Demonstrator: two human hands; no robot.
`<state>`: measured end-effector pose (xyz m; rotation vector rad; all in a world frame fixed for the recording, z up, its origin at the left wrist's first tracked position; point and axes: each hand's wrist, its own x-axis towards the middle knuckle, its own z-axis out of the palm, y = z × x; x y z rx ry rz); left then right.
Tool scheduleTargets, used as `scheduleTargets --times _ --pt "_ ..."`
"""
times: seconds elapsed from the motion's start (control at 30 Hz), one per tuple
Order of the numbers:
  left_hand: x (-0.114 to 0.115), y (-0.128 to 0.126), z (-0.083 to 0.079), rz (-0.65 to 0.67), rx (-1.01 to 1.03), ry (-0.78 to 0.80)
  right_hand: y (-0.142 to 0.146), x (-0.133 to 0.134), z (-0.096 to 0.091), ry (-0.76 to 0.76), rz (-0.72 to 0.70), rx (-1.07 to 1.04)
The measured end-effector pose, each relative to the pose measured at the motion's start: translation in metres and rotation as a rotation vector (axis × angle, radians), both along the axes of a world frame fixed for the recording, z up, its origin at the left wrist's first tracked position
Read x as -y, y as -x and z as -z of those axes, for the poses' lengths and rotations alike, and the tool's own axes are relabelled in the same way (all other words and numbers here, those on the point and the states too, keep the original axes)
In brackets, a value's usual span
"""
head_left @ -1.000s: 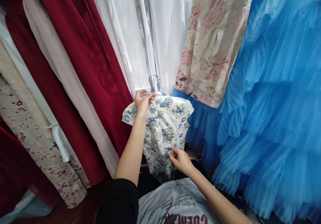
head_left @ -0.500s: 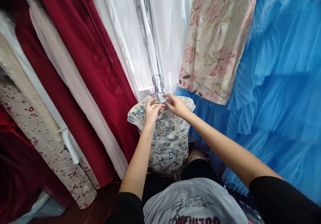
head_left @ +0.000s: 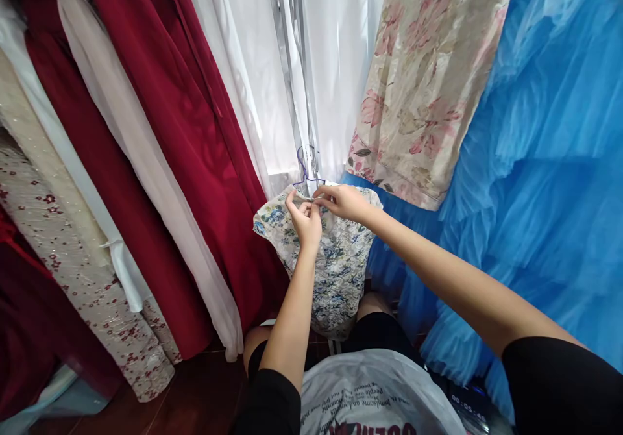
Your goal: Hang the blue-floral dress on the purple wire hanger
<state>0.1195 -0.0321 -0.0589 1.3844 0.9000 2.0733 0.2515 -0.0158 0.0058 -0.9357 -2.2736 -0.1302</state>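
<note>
In front of me a blue-and-cream floral blouse (head_left: 335, 273) hangs on a thin purple wire hanger (head_left: 302, 170). My left hand (head_left: 306, 217) is at its neckline, thumb and fingers pinched on the cloth just below the hanger. Close against it on the right, my right hand (head_left: 343, 201) pinches the same neckline edge between thumb and forefinger. The fingertips of both hands nearly meet. Whatever small part of the neckline lies between them is hidden by the fingers.
Dark red dresses (head_left: 185, 130) and a pale dress with red flowers (head_left: 97, 318) hang on the left. White drapery (head_left: 335, 65) with a metal pole (head_left: 296, 65) stands behind. A beige floral garment (head_left: 418, 97) and blue ruffled tulle (head_left: 545, 195) hang on the right.
My left hand has shifted slightly right along the neckline, closer to my right hand, its forefinger now raised. My right hand still pinches the neckline. The blouse looks narrower and more gathered below.
</note>
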Motion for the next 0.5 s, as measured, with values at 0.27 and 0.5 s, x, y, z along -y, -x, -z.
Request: scheduleTargets --times 0.27,0.5 --pt "-0.005 0.001 0.007 0.007 0.052 -0.060 0.011 0.003 -0.020 -0.106 0.169 0.277" --pt "-0.009 0.005 0.018 -0.025 -0.052 0.014 0.014 0.008 -0.013 -0.145 0.187 0.325"
